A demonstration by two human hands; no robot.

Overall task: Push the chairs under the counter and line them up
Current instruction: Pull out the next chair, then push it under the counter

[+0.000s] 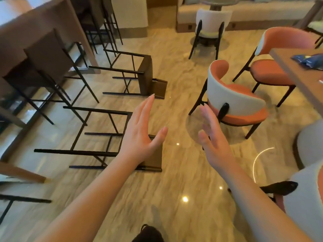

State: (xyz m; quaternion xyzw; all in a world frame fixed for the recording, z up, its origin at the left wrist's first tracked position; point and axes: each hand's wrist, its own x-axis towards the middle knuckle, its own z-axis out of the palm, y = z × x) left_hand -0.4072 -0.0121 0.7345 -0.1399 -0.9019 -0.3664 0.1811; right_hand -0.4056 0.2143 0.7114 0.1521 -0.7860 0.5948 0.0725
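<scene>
Left hand (139, 131): reaching forward with fingers straight and together, thumb spread, holding nothing, hanging above the nearer fallen stool.

Right hand (212, 135): reaching forward beside the left, fingers straight and relaxed, holding nothing, well clear of any chair.

Nearer fallen stool (97, 137): a dark bar chair with thin black legs, lying on its side on the floor (174, 180), legs pointing toward the counter, brown seat turned toward the open room. Part of the seat is sitting hidden behind the left hand.

Farther fallen stool (138, 74): same kind, also lying on its side on the floor, just beyond the nearer one, legs pointing toward the counter's end corner.

Upright stool (47, 58): standing at the counter's long edge, seat tucked partly beneath it.

More upright stools (103, 20): standing in a row farther along the same edge, blurred.

Counter (26, 20): brown, running along the upper left.

Orange-and-white armchairs (234, 102): standing to the right, around a wooden table (297, 72) that is carrying a blue packet (307, 60).

White chair (209, 27): standing at the far side before a pale sofa (262, 11).
</scene>
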